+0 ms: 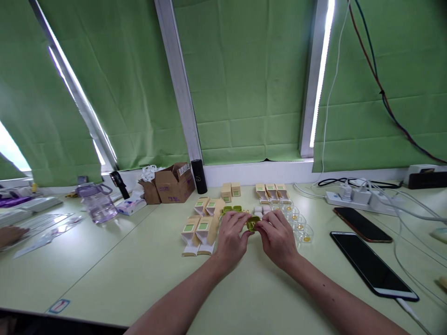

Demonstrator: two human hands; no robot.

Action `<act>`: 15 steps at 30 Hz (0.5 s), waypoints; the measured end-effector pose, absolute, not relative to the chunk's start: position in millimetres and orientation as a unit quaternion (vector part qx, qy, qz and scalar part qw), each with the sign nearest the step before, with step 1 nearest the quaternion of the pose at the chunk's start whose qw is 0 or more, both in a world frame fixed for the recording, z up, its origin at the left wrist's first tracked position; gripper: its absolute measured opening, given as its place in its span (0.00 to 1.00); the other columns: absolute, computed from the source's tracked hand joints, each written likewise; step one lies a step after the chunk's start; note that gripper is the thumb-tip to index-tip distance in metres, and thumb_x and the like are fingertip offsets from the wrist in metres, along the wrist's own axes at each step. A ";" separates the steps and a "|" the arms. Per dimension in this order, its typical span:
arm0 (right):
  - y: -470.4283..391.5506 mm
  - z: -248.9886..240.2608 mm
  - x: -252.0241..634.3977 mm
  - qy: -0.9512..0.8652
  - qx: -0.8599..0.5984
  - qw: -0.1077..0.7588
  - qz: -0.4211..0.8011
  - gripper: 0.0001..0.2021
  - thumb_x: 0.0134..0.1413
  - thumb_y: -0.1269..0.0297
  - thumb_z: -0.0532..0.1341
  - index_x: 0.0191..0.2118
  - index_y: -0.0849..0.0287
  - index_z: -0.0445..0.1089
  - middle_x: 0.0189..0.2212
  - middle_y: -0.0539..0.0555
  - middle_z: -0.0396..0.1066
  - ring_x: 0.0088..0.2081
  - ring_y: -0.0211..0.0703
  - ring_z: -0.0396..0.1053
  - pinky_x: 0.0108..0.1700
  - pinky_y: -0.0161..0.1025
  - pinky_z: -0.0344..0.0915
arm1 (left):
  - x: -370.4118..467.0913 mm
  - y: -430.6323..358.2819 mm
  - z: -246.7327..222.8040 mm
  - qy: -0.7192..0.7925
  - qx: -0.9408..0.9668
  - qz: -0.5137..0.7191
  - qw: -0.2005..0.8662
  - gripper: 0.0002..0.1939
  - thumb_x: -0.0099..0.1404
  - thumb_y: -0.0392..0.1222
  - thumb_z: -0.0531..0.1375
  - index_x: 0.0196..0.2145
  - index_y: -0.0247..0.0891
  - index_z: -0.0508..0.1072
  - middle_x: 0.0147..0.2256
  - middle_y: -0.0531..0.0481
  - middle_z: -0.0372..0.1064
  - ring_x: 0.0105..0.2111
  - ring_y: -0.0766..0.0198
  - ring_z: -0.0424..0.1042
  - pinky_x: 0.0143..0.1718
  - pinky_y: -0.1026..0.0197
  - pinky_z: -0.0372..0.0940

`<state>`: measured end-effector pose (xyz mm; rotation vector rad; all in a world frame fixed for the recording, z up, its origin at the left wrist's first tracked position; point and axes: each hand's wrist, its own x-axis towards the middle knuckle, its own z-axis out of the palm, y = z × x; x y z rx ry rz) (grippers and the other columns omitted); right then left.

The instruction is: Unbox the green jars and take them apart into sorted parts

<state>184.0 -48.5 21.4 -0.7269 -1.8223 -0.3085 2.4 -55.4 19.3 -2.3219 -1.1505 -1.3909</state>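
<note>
Between my two hands, above the table, is a small olive-green plastic cup-like piece (252,224). My left hand (232,237) grips its left side with fingers and thumb. My right hand (278,238) pinches its right edge, partly hiding it. More green pieces (232,209) lie just behind my left hand. White round pieces (262,209) sit behind the gap between my hands. Clear plastic cups (299,224) with yellow spots stand in a row right of my right hand. Open cardboard boxes (198,228) with green labels stand left of my left hand.
More small boxes (271,193) stand at the back. Farther left are a brown carton (174,184), a black cylinder (199,177) and a purple bottle (98,204). Two phones (373,265), a power strip (363,200) and cables lie right. Another person's hand (12,236) rests far left.
</note>
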 end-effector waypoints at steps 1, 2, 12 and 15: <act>-48.6 21.5 184.0 -0.769 -0.307 0.546 -0.129 0.09 0.64 0.76 0.58 0.34 0.59 0.72 0.31 0.56 0.66 0.38 0.47 0.60 0.38 0.43 0.61 | 2.3 -55.3 19.0 -0.391 -0.785 -0.471 0.099 0.25 0.65 0.33 0.65 0.59 0.44 0.73 0.50 0.42 0.76 0.52 0.48 0.68 0.53 0.41 0.69; -48.7 21.6 184.0 -0.768 -0.309 0.546 -0.128 0.09 0.64 0.76 0.58 0.34 0.59 0.72 0.31 0.56 0.66 0.38 0.47 0.60 0.38 0.42 0.61 | 2.3 -55.2 18.6 -0.391 -0.784 -0.472 0.098 0.25 0.65 0.33 0.65 0.59 0.44 0.73 0.50 0.42 0.76 0.52 0.48 0.68 0.53 0.41 0.69; -52.7 22.1 181.8 -0.767 -0.306 0.551 -0.122 0.08 0.65 0.74 0.59 0.35 0.58 0.73 0.31 0.55 0.67 0.39 0.47 0.61 0.40 0.42 0.61 | -5.4 -46.5 19.0 -0.452 -0.743 -0.490 0.055 0.24 0.62 0.30 0.65 0.55 0.43 0.75 0.50 0.45 0.76 0.52 0.51 0.67 0.55 0.45 0.68; -50.5 18.8 182.6 -0.766 -0.318 0.547 -0.110 0.08 0.66 0.73 0.58 0.35 0.58 0.73 0.32 0.55 0.68 0.39 0.47 0.61 0.40 0.42 0.61 | -9.0 -44.2 23.1 -0.493 -0.706 -0.507 0.040 0.22 0.62 0.31 0.65 0.54 0.42 0.75 0.49 0.46 0.76 0.53 0.51 0.68 0.57 0.46 0.67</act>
